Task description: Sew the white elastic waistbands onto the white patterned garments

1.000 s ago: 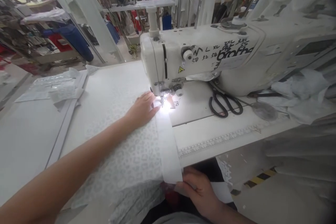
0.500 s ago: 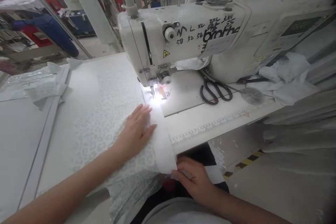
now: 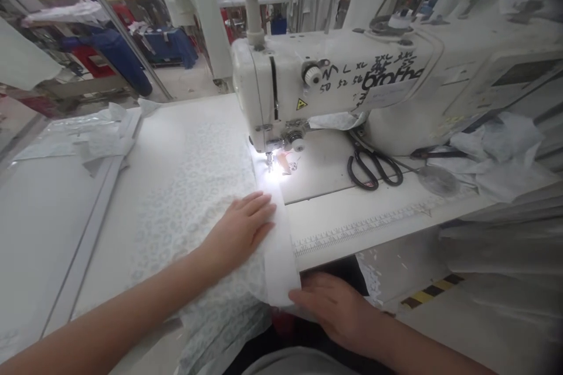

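My left hand (image 3: 241, 227) lies flat, palm down, on a pale leopard-print fabric (image 3: 176, 205). Its fingertips touch the edge of a white strip (image 3: 278, 258) that runs from under the lit needle area down to the table's front edge. Down at that edge my right hand (image 3: 332, 307) pinches the strip's near right corner. The thumb shows on top; the other fingers are partly hidden below. Ahead of both hands is a white sewing machine (image 3: 325, 91), its presser foot (image 3: 269, 161) over the strip's far end.
Black-handled scissors (image 3: 373, 170) lie right of the needle, under the machine arm. A printed ruler (image 3: 352, 231) follows the table's front edge. Crumpled white cloth (image 3: 497, 155) is at the right. On the left are fabric scraps (image 3: 97, 140) and a long grey bar (image 3: 94, 228).
The view has shifted, so the machine and table appear farther right and lower. My right hand still grips the strip's corner, its fingers now further under it. My left hand stays flat on the fabric.
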`<action>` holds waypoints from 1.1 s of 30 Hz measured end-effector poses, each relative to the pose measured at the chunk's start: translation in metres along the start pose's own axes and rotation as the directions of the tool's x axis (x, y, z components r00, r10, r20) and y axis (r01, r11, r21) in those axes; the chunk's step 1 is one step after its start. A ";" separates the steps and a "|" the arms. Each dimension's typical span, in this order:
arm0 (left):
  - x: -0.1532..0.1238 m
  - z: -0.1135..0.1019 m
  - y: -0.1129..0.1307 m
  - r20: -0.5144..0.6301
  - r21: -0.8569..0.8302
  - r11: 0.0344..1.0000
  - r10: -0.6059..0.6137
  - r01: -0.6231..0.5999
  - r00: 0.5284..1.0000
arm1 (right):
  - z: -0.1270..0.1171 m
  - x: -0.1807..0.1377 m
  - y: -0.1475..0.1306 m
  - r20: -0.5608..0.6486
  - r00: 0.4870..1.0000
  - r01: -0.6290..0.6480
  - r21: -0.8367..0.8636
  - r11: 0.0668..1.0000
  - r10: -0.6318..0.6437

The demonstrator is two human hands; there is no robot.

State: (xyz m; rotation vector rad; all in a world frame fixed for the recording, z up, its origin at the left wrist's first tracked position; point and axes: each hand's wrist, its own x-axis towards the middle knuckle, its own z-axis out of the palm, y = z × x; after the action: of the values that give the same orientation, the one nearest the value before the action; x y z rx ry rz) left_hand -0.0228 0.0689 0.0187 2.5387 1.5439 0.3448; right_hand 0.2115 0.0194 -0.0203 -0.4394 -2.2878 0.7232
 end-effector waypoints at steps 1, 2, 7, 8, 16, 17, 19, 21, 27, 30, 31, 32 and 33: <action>-0.002 0.000 0.001 -0.002 -0.009 1.000 -0.004 0.004 1.000 | -0.003 0.003 0.000 -0.001 0.998 0.056 -0.042 0.998 -0.056; -0.004 -0.001 0.002 0.000 -0.020 1.000 -0.003 0.003 1.000 | -0.005 0.006 0.000 0.002 0.996 0.093 -0.076 0.993 -0.093; -0.008 -0.004 0.001 0.035 -0.031 0.999 -0.007 0.008 0.999 | -0.006 0.018 -0.003 -0.026 0.999 0.019 -0.081 0.996 -0.021; -0.006 -0.005 0.000 0.042 -0.024 1.000 -0.015 0.016 0.999 | -0.007 0.022 -0.002 -0.034 0.999 -0.005 -0.053 0.999 0.003; 0.029 -0.010 -0.033 0.008 0.026 0.999 -0.019 0.019 1.000 | -0.020 0.068 0.025 0.013 0.991 -0.134 -0.012 0.991 0.134; 0.034 -0.011 -0.037 -0.001 0.039 0.999 -0.009 0.009 1.000 | -0.021 0.073 0.029 0.011 0.991 -0.131 -0.024 0.991 0.131; 0.042 -0.015 -0.044 -0.019 0.069 0.998 0.014 -0.012 1.000 | -0.023 0.084 0.038 0.008 0.993 -0.119 -0.060 0.991 0.120; 0.050 -0.022 -0.049 -0.033 0.093 0.995 0.033 -0.029 0.999 | -0.024 0.095 0.048 0.004 0.994 -0.112 -0.099 0.989 0.113; 0.065 -0.043 -0.052 -0.044 0.112 0.993 0.035 -0.030 0.998 | -0.027 0.105 0.053 -0.039 0.984 -0.176 -0.122 0.977 0.173; 0.037 -0.038 -0.028 0.033 0.089 0.990 0.107 -0.109 0.994 | -0.026 0.063 0.028 -0.087 0.989 -0.127 -0.109 0.986 0.117; 0.021 -0.033 -0.016 0.090 0.076 0.983 0.162 -0.169 0.983 | -0.023 0.044 0.019 -0.101 0.992 -0.088 -0.099 0.991 0.078; 0.003 -0.026 -0.003 0.148 0.060 0.964 0.246 -0.257 0.958 | -0.020 0.025 0.011 -0.088 0.993 -0.083 -0.085 0.993 0.075; -0.016 -0.019 0.011 0.204 0.065 0.946 0.300 -0.318 0.932 | -0.015 0.007 0.005 -0.089 0.987 -0.139 -0.062 0.988 0.133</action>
State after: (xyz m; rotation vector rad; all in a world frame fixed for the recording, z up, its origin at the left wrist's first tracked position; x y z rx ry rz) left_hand -0.0256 0.0501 0.0379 2.7974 1.1185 0.0560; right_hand 0.2178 0.0328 -0.0105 -0.6511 -2.2243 0.6810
